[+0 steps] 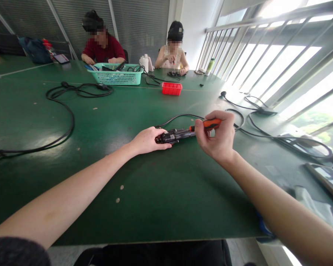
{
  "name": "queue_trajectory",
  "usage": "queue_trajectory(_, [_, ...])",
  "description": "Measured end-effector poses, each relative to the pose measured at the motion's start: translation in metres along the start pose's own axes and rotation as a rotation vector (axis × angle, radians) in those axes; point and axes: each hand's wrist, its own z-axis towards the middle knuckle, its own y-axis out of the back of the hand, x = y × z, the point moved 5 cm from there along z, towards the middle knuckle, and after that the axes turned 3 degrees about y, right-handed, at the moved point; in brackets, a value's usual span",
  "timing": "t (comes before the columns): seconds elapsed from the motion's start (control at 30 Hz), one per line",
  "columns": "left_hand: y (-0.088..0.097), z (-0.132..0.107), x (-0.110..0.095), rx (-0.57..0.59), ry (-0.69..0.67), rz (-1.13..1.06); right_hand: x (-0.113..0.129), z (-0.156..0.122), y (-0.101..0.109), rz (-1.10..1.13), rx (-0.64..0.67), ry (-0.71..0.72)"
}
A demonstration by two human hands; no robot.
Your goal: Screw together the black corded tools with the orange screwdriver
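My left hand is closed around the left end of a long black corded appliance lying on the green table; its exact kind is not clear. In my right hand is an orange-and-black screwdriver, held in the fingers and slanting down to the left over the appliance's right part. The tip of the screwdriver cannot be made out against the dark body. A thin black cord curves over the table just behind the appliance.
Across the green table, two people sit near a mint-green basket of tools and cords. A red box stands ahead. Black cables lie left and right. Railing borders the right side.
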Motion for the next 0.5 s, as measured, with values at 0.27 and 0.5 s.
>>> queue_trajectory(0.27, [0.000,0.000,-0.003,-0.003,0.014,0.006,-0.003,-0.002,-0.008,-0.031,0.074,-0.052])
queue_trajectory(0.5, [0.001,0.000,-0.004,-0.011,0.000,0.016,0.006,0.000,-0.011,0.009,0.170,-0.053])
